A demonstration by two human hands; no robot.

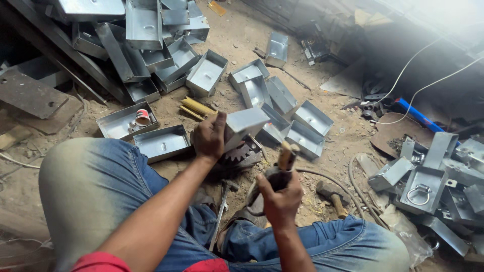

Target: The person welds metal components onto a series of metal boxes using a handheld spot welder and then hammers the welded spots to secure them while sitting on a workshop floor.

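Head view: dirt floor (348, 136) (workshop clutter)

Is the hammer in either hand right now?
No. The hammer lies on the dirt floor beside the right hand, which grips a welding electrode holder; the left hand holds a metal box.

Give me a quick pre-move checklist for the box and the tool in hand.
1. Left hand grips the metal box: ok.
2. Right hand closed on the welding holder: ok.
3. Holder tip touching the box: cannot tell, blurred.
4. Box resting on the gear beneath it: cannot tell.
5. Cable clear of the box: ok, it curves off to the right.
6. Hammer away from both hands: ok, on the ground by the knee.
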